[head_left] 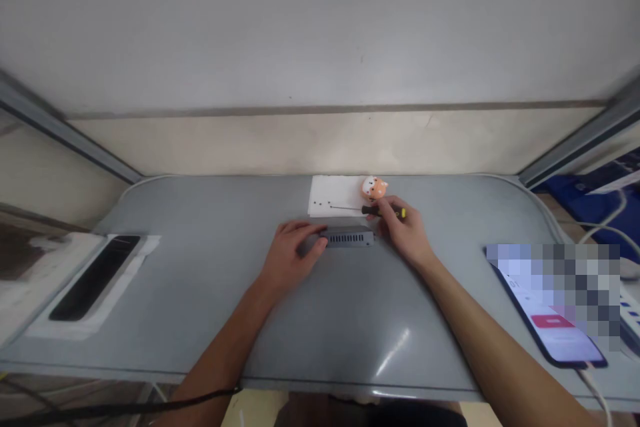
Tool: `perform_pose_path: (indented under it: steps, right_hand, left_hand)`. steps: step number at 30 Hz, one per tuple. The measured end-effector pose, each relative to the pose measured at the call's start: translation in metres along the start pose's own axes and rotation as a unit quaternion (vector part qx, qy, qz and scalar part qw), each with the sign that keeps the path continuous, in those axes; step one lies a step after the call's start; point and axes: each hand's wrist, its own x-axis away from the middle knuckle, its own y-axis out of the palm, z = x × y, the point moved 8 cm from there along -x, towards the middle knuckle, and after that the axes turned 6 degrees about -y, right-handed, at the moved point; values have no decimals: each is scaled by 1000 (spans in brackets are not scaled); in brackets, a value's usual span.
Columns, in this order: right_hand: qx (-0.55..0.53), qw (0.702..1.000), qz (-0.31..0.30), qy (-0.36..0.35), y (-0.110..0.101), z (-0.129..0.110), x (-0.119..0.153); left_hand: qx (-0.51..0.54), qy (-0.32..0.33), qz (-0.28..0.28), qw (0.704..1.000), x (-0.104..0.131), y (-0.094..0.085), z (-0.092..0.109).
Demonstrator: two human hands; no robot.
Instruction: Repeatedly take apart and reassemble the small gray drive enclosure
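A dark grey box-like device with a row of vent slots (349, 239) lies on the grey table (200, 267). My left hand (295, 250) grips its left end, thumb on the front side and fingers over the top. In my right hand (403, 227) is a screwdriver (370, 210) with a black and yellow handle. Its thin shaft points left over a white sheet of paper (340, 187). Several tiny dark screws (321, 203) lie on the paper close to the tip. Whether the tip touches one, I cannot tell.
An orange and white animal-faced figure (374, 188) sits at the paper's right side. At the far left, a black phone (95, 278) rests on white paper. A lit phone (555, 320) with a cable lies at the right. A wall panel (320, 143) closes off the back.
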Motion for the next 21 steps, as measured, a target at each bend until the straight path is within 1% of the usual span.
perform_pose_path:
  steps: [2,5,9,12,15,21]
  right_hand:
    - [14,1000,-17,-2,4,1,2]
    - [31,999,-32,-4,6,5,3]
    - [50,998,-28,-23,5,3,2]
    - [54,998,-23,-19,4,2,1]
    - [53,998,-23,-14,3,2,1]
    - [52,998,-23,-18,4,5,0]
  left_hand:
    - [4,-8,8,1000,-1,-1,-1]
    - [6,-2,12,1000,-2,-2,0]
    - [16,10,14,1000,-4,-5,2]
    - [18,7,21,1000,-4,-6,1]
    - [14,-7,24,1000,-3,-5,-3]
    - [30,-56,44,997,-1,-6,-18]
